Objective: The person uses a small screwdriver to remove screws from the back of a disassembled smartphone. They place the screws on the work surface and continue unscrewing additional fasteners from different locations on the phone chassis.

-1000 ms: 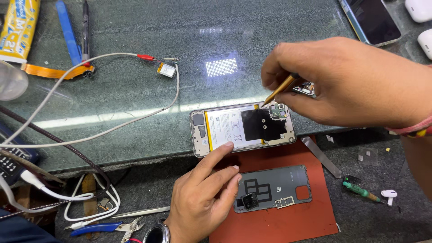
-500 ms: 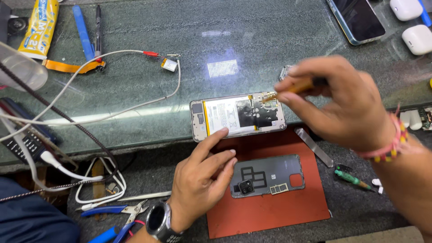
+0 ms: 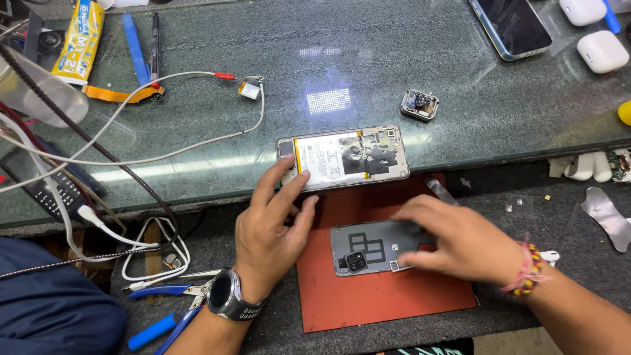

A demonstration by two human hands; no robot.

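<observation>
An opened phone (image 3: 345, 156) lies back-up on the glass worktop edge, its battery and circuit board bare. My left hand (image 3: 273, 223), with a watch on the wrist, has its fingers spread, the tips touching the phone's left end and lower edge. Below it a grey back cover (image 3: 368, 248) with a camera cluster lies on a red mat (image 3: 381, 296). My right hand (image 3: 453, 240), slightly blurred, lies over the cover's right end, fingers along the top edge and thumb along the bottom edge. No tool shows in that hand.
A small square module (image 3: 419, 104) sits on the glass behind the phone. Another phone (image 3: 509, 26) and white earbud cases (image 3: 601, 49) lie at the far right. A glue tube (image 3: 79, 39), blue tools (image 3: 135, 46), cables (image 3: 131, 158) and blue pliers (image 3: 164, 309) crowd the left.
My right hand left the phone's board, where it held a yellow-handled tool, and came down onto the grey back cover. The tool is out of sight. The left hand stayed at the phone.
</observation>
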